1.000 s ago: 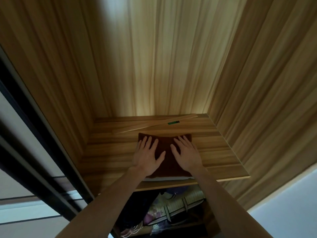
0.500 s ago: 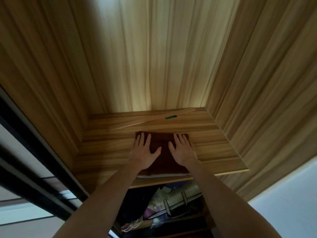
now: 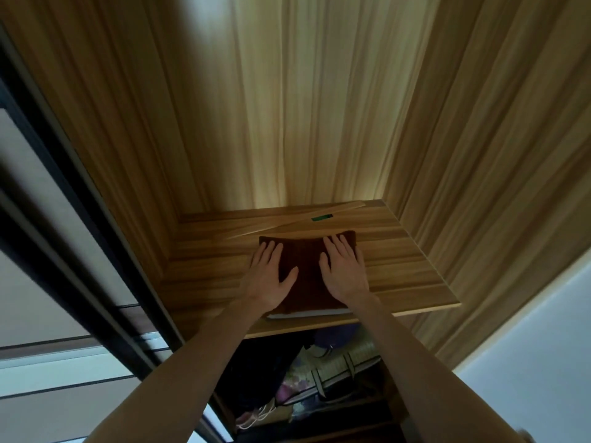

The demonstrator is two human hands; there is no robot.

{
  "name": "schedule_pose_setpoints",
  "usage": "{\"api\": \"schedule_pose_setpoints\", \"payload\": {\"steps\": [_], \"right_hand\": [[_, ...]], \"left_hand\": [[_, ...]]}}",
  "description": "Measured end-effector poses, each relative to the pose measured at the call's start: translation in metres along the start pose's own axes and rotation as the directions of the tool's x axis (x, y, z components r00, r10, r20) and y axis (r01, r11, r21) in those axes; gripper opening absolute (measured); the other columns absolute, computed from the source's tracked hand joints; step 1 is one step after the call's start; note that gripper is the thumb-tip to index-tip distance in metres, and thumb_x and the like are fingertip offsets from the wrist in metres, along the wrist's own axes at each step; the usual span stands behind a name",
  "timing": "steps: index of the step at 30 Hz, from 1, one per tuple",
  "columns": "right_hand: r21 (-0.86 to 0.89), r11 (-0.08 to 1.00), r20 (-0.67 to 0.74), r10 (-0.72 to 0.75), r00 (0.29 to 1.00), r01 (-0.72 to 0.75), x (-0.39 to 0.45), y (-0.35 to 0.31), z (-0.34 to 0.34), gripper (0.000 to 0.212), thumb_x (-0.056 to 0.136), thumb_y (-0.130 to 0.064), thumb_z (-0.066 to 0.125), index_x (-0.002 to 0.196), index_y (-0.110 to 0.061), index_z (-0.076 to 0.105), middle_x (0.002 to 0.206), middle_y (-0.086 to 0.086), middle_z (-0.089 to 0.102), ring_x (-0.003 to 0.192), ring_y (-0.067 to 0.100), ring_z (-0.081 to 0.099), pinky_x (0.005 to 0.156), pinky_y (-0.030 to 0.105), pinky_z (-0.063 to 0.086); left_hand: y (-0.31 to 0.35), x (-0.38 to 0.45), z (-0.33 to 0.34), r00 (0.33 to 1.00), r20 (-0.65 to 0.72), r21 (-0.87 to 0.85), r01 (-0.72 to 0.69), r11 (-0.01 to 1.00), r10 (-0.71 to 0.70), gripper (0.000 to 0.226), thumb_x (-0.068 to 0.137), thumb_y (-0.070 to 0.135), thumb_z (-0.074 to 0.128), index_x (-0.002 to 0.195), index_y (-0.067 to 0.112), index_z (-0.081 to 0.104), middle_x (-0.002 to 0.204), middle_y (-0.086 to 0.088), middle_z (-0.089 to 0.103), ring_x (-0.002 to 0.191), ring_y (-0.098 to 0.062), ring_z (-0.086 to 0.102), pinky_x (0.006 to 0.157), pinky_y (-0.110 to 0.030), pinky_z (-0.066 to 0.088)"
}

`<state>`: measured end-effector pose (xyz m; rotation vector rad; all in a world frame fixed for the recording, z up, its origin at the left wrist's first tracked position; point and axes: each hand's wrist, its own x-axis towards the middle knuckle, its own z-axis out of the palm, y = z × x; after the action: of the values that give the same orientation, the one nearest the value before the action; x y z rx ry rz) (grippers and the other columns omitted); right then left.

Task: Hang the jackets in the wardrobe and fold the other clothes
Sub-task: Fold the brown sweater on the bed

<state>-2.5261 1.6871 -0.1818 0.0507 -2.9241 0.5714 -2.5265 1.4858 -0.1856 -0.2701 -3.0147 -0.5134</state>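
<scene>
A folded brown garment point(image 3: 307, 273) lies low in the frame's centre on a wardrobe shelf point(image 3: 412, 270). The flat, open left hand point(image 3: 270, 276) and right hand point(image 3: 343, 273) press it, now spread wider and pushed deeper, suggesting it is nearly stowed.

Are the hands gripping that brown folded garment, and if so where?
Nothing is gripped. The left hand and right hand lie flat on top of the brown folded garment, fingers straight.

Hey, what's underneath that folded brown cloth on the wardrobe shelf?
A thin white layer peeks out under the brown cloth at its front edge, on the shelf. The cloth and both flat hands, left and right, cover the rest.
</scene>
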Motion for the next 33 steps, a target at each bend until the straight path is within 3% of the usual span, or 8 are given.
{"api": "schedule_pose_setpoints", "payload": {"steps": [8, 11, 14, 19, 22, 27, 33], "right_hand": [[-0.009, 0.999, -0.072, -0.049, 0.996, 0.049, -0.072, -0.034, -0.007, 0.062, 0.109, -0.053, 0.024, 0.163, -0.021, 0.03, 0.17, -0.001, 0.025, 0.159, 0.016, 0.011, 0.13, 0.044, 0.006], [-0.028, 0.995, -0.075, -0.096, 0.993, 0.094, -0.107, -0.054, -0.012, 0.065, 0.109, -0.056, 0.022, 0.163, -0.021, 0.028, 0.171, -0.001, 0.024, 0.16, 0.016, 0.01, 0.13, 0.043, 0.006], [-0.056, 0.988, -0.093, -0.149, 0.984, 0.144, -0.141, -0.08, -0.014, 0.073, 0.106, -0.064, 0.017, 0.163, -0.021, 0.03, 0.169, 0.0, 0.028, 0.159, 0.017, 0.015, 0.129, 0.044, 0.009], [-0.093, 0.962, -0.098, -0.265, 0.959, 0.256, -0.187, -0.131, -0.008, 0.079, 0.103, -0.07, 0.016, 0.161, -0.02, 0.034, 0.167, 0.002, 0.034, 0.158, 0.017, 0.021, 0.129, 0.046, 0.014], [-0.064, 0.943, -0.109, -0.333, 0.937, 0.327, -0.212, -0.169, -0.005, 0.077, 0.104, -0.07, 0.019, 0.162, -0.022, 0.031, 0.168, 0.0, 0.031, 0.158, 0.016, 0.02, 0.129, 0.044, 0.011], [0.041, 0.878, -0.107, -0.47, 0.876, 0.476, -0.256, -0.249, 0.001, 0.076, 0.103, -0.071, 0.02, 0.163, -0.024, 0.025, 0.171, -0.003, 0.023, 0.159, 0.014, 0.013, 0.13, 0.044, 0.007], [0.151, 0.729, -0.115, -0.658, 0.744, 0.668, -0.31, -0.359, 0.018, 0.076, 0.102, -0.067, 0.026, 0.16, -0.018, 0.033, 0.167, 0.0, 0.033, 0.158, 0.019, 0.02, 0.129, 0.046, 0.011]], "left_hand": [[-0.03, -0.085, -0.034, 0.984, -0.164, -0.023, -0.074, 0.997, 0.069, 0.076, 0.101, 0.066, 0.026, 0.163, 0.022, 0.024, 0.169, -0.002, 0.03, 0.158, -0.02, 0.019, 0.13, -0.045, 0.017], [-0.039, -0.131, -0.044, 0.97, -0.228, -0.052, -0.094, 0.994, 0.079, 0.073, 0.101, 0.062, 0.032, 0.161, 0.019, 0.031, 0.165, -0.004, 0.036, 0.156, -0.022, 0.025, 0.13, -0.04, 0.011], [-0.046, -0.176, -0.055, 0.969, -0.237, -0.063, -0.086, 0.994, 0.069, 0.079, 0.099, 0.065, 0.025, 0.16, 0.015, 0.034, 0.166, -0.006, 0.036, 0.157, -0.021, 0.023, 0.13, -0.04, 0.011], [-0.067, -0.252, -0.083, 0.946, -0.318, -0.03, -0.069, 0.997, 0.055, 0.07, 0.103, 0.061, 0.038, 0.158, 0.019, 0.038, 0.164, 0.0, 0.039, 0.156, -0.019, 0.025, 0.129, -0.036, 0.014], [-0.086, -0.305, -0.106, 0.926, -0.376, -0.015, -0.01, 1.0, 0.003, 0.066, 0.103, 0.06, 0.039, 0.155, 0.02, 0.043, 0.16, 0.001, 0.045, 0.152, -0.019, 0.032, 0.127, -0.035, 0.019], [-0.138, -0.4, -0.141, 0.871, -0.472, 0.019, 0.167, 0.986, -0.138, 0.066, 0.103, 0.058, 0.038, 0.153, 0.015, 0.047, 0.158, -0.002, 0.049, 0.151, -0.022, 0.035, 0.124, -0.045, 0.031], [-0.201, -0.513, -0.185, 0.754, -0.531, 0.025, 0.47, 0.882, -0.387, 0.072, 0.102, 0.064, 0.034, 0.158, 0.02, 0.039, 0.164, 0.0, 0.039, 0.156, -0.023, 0.028, 0.127, -0.039, 0.014]]}}
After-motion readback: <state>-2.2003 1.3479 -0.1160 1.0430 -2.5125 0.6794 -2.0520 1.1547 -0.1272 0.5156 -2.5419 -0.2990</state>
